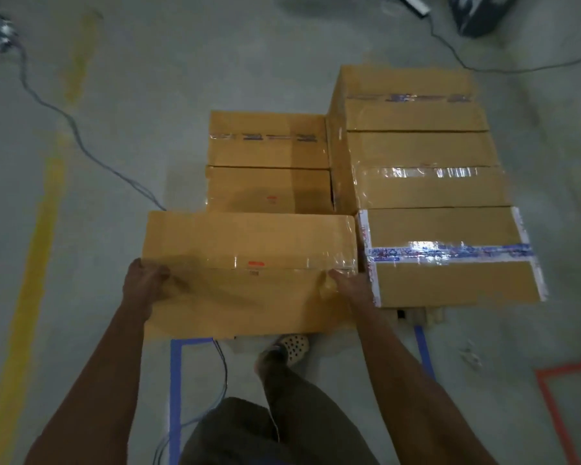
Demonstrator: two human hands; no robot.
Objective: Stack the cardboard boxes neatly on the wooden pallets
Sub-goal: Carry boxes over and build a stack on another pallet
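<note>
I hold a taped cardboard box [249, 260] in front of me at the near left of the stack. My left hand [145, 283] grips its left edge and my right hand [353, 286] grips its right edge, fingers wrapped over the side. Two lower boxes [269, 162] lie behind it. To the right stands a taller stack whose top row holds three boxes [440, 213], the nearest with blue-printed tape. A bit of the wooden pallet [416, 315] shows under the right stack.
Blue tape lines [175, 380] mark the floor around the pallet. A grey cable [81, 135] runs across the concrete at the left, beside a yellow line [37, 250]. Orange tape [550, 397] lies at the near right. My foot [289, 347] stands close to the pallet.
</note>
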